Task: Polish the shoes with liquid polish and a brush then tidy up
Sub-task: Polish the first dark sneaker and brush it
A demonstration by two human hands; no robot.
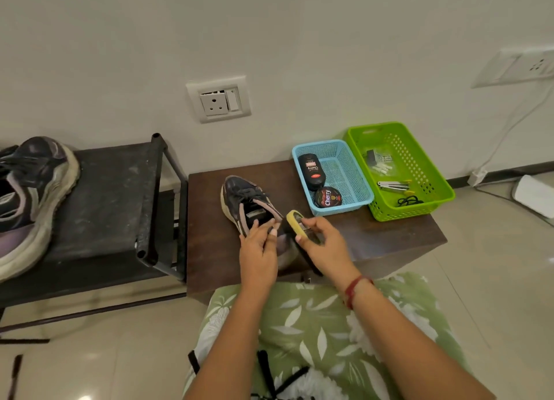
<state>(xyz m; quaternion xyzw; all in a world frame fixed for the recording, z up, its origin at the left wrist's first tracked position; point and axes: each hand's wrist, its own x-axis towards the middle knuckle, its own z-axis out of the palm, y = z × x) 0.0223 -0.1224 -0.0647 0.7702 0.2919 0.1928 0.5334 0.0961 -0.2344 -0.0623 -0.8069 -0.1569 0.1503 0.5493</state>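
Head view: a dark rack (pixel 114 202) on the left carries the second shoe (pixel 30 196). Beside it is a low brown table (pixel 374 241), with a green basket (pixel 431 175) and a blue basket (pixel 319 143) at its far right. The shoe (pixel 242 196) being worked on sits on the table, toe pointing away. The left hand (pixel 257 249) curls its fingers over the shoe's collar and pinches it. The right hand (pixel 323 243) is wrapped round a brush (pixel 295 221) held against the heel side.

The shoe looks light, with a soft upper and a stiffer sole, and would likely skid under brush strokes. The firmer collar or heel seems the best hold. The polish bottle (pixel 311 172) and a tin (pixel 328 197) lie in the blue basket.
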